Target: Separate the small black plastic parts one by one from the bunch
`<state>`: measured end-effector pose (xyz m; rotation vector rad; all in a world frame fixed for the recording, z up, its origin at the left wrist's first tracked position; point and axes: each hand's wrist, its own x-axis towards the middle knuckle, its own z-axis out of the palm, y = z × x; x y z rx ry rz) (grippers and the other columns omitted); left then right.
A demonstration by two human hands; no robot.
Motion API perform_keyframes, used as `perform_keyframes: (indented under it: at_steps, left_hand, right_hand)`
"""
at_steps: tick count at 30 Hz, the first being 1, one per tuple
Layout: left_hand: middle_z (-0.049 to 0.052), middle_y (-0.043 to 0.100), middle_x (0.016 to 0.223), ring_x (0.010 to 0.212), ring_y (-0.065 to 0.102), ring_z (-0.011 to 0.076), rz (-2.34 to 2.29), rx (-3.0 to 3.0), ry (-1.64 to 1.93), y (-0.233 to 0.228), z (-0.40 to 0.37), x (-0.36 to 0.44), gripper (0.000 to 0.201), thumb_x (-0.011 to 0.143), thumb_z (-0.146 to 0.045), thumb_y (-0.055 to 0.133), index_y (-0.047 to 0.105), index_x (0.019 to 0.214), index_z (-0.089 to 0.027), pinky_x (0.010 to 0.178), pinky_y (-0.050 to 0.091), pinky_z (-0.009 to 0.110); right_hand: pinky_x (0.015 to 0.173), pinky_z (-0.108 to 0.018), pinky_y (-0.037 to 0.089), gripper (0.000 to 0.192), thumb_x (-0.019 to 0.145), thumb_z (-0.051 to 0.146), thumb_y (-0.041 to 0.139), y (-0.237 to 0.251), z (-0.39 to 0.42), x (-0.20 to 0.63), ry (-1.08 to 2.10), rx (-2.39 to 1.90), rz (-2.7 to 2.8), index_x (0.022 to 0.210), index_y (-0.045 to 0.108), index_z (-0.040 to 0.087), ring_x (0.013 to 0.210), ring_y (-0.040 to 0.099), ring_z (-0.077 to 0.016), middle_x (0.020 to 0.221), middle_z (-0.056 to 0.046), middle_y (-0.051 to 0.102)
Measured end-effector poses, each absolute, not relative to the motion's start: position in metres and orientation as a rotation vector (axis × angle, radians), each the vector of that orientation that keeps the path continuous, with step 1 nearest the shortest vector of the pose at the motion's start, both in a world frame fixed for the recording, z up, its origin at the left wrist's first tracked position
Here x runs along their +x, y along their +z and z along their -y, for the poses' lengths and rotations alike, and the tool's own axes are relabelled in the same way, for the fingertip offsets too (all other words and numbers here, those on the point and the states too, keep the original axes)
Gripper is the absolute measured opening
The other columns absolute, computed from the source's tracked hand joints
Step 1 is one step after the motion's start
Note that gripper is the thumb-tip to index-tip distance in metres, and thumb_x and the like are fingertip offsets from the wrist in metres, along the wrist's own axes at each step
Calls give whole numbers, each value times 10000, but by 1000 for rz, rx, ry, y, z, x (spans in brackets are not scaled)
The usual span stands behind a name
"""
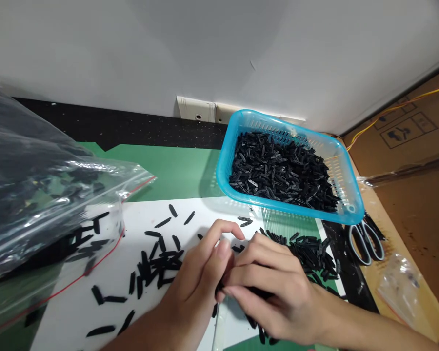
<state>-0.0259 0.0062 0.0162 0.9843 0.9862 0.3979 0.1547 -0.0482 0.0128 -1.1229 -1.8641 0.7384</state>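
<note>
Head view: a clear zip bag [40, 195] bulges at left, black strips [157, 265] scatter over white paper [80, 297], the left hand [201, 278] and right hand [274, 287] meet, fingers curled pinching a strip, blue basket [346, 195] far right.

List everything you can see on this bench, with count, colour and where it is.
Basket: one, blue, far right, full of black strips.
Loose strips: many, black, scattered on the white sheet.
Strip pile: one heap, black, right of the hands.
White sheet: one, centre, over a green mat.
Plastic bag: one, clear with red seal line, left, holding black strips.
Scissors: one pair, grey handles, right of the basket.
Small bag: one, clear, far right.
Left hand: one, centre, fingers pinched against the right hand.
Right hand: one, centre, holding black strips.
</note>
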Motion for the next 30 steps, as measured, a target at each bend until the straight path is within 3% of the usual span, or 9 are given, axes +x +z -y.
perform_keyframes:
  at_steps: [4, 9, 14, 16, 21, 30]
  left_hand:
    - [-80, 435, 617, 557, 371, 136, -960, 991, 417, 14, -7, -25, 525, 1083, -751, 507, 633, 1113, -243, 510, 280, 241]
    - [-65, 476, 640, 559, 348, 138, -952, 1010, 424, 13, -7, -26, 521, 1085, -743, 518, 660, 1104, -242, 483, 290, 237]
    - [-68, 443, 635, 565, 374, 141, -946, 1035, 387, 12, -7, -29, 557, 1083, -770, 491, 674, 1105, -244, 508, 321, 242]
    - [-71, 444, 640, 565, 374, 138, -928, 1030, 386, 11, -8, -29, 550, 1089, -767, 485, 656, 1088, -244, 509, 310, 242]
    - [-86, 374, 567, 529, 318, 128, -819, 1050, 407, 7, -11, -29, 530, 1136, -678, 462, 518, 839, -242, 520, 269, 266]
    - [-95, 355, 607, 540, 271, 108, -800, 1012, 403, 4, -12, -30, 541, 1114, -680, 547, 464, 809, -241, 519, 222, 270]
  right_hand:
    - [787, -384, 592, 135, 1071, 111, 686, 18, 45, 159, 759, -1132, 1775, 1139, 786, 171, 840, 689, -207, 961, -78, 827]
    - [817, -394, 597, 91, 1067, 189, 752, 15, 47, 155, 813, -1169, 1791, 1139, 803, 170, 900, 703, -226, 982, -81, 826]
    - [781, -363, 607, 139, 1089, 135, 696, 12, 51, 149, 788, -1116, 1789, 1149, 820, 154, 850, 708, -208, 939, -96, 817]
    - [750, -354, 610, 135, 1068, 111, 704, 13, 51, 151, 772, -1116, 1733, 1136, 814, 153, 826, 722, -204, 929, -91, 816]
    - [641, -319, 593, 194, 962, 35, 767, 15, 50, 160, 713, -1237, 1473, 1063, 823, 192, 741, 717, -188, 878, -56, 796]
    - [554, -297, 550, 245, 922, 29, 785, 7, 47, 164, 733, -1224, 1412, 1063, 869, 211, 666, 696, -184, 813, -55, 786]
